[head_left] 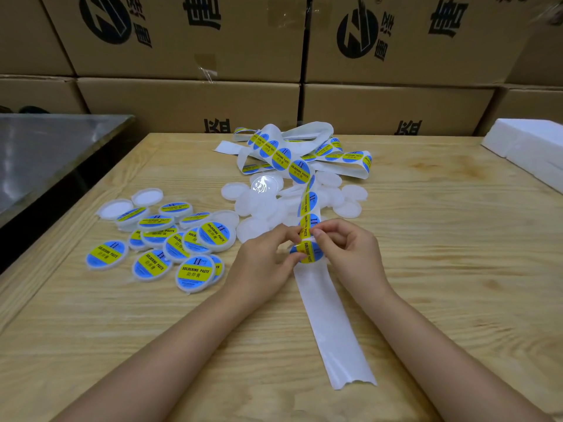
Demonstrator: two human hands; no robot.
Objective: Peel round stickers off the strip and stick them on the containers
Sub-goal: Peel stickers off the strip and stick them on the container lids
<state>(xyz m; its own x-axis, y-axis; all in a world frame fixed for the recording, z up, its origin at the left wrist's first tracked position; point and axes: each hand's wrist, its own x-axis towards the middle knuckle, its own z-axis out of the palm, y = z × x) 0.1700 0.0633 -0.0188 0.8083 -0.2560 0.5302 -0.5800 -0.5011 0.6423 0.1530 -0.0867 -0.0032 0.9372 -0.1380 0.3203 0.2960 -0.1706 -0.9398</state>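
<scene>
Strip (332, 330) is pinched by left hand (265, 257) and right hand (350, 254), stickered containers (195, 271) lying left, plain containers (350, 208) beyond.

Bright, even overhead light falls on the wooden table (426, 269), leaving only faint, soft shadows on it. A white glint sits on one clear lid (263, 184), and a dull sheen lies on the steel surface (45, 153) (left edge). The wide lens bows the cardboard boxes (182, 41) outward, and the corners look slightly soft.
</scene>
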